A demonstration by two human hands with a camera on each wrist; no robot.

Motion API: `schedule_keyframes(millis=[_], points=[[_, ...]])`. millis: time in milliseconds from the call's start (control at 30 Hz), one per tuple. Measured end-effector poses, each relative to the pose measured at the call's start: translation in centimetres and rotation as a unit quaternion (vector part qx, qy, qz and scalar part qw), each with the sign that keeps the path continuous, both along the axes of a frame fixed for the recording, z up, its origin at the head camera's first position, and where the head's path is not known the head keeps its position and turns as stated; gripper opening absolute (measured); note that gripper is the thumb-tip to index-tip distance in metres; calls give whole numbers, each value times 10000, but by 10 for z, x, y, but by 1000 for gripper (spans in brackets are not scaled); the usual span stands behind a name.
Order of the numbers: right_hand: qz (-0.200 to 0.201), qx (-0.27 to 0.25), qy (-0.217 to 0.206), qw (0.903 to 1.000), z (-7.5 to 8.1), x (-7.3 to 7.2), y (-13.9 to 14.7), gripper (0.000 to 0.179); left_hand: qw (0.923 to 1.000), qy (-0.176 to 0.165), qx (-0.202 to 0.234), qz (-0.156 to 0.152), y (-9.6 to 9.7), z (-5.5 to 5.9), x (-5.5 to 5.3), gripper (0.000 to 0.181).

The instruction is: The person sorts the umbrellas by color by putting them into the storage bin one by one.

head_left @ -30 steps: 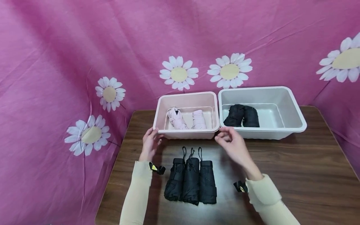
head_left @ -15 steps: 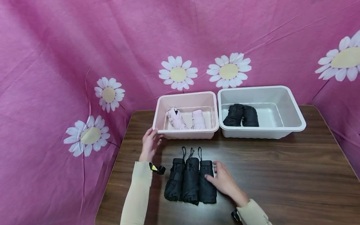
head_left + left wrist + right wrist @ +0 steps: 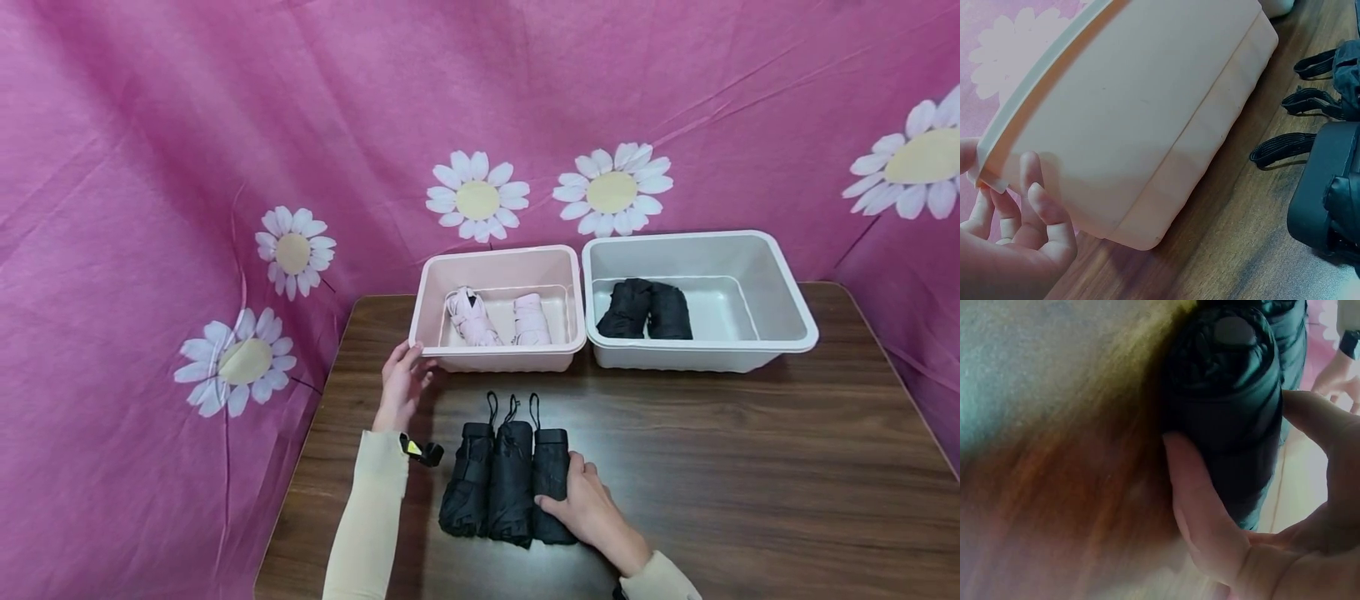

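Note:
Three folded black umbrellas lie side by side on the table, their wrist loops pointing to the bins. My right hand (image 3: 591, 507) grips the rightmost umbrella (image 3: 551, 465), thumb on one side and fingers on the other, as the right wrist view shows with its rolled end (image 3: 1222, 419). Beside it are the middle umbrella (image 3: 512, 479) and the left umbrella (image 3: 467, 483). At the near left corner of the pink bin (image 3: 495, 361), my left hand (image 3: 401, 387) holds the rim, with fingers curled at the corner in the left wrist view.
Inside the pink bin lie two pink folded bundles, a left one (image 3: 472, 318) and a right one (image 3: 531, 320). A pale grey bin (image 3: 705, 344) on its right holds two black bundles (image 3: 667, 312). Behind the wooden table (image 3: 787, 467) hangs a pink flowered cloth (image 3: 360, 125).
My right hand has left the gap between the bins, come down to the rightmost umbrella and taken hold of it. The left hand has stayed at the pink bin's corner.

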State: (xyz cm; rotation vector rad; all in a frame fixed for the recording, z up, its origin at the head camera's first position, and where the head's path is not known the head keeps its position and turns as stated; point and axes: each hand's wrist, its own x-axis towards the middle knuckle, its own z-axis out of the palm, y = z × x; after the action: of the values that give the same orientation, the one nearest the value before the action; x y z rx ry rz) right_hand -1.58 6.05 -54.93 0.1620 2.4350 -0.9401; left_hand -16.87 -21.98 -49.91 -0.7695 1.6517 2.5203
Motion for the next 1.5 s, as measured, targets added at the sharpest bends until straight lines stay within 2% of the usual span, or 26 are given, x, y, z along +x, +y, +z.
schedule_keyframes(millis=[167, 467, 700, 1100, 1500], points=[[-99, 115, -164, 9998, 0, -1, -1, 99, 10000, 12, -7, -12, 0, 0, 0, 27], [-114, -61, 141, 9998, -3, 2, 4, 79, 9998, 192, -81, -53, 1, 0, 1, 25], [5, 101, 94, 9999, -1, -1, 10, 71, 9998, 174, -23, 10, 2, -1, 0, 29], [22, 184, -34, 9998, 1, -4, 22, 73, 9998, 184, -41, -29, 1, -2, 1, 23], [-262, -265, -81, 9993, 2, -2, 27, 67, 9998, 199, -30, -82, -1, -4, 0, 31]])
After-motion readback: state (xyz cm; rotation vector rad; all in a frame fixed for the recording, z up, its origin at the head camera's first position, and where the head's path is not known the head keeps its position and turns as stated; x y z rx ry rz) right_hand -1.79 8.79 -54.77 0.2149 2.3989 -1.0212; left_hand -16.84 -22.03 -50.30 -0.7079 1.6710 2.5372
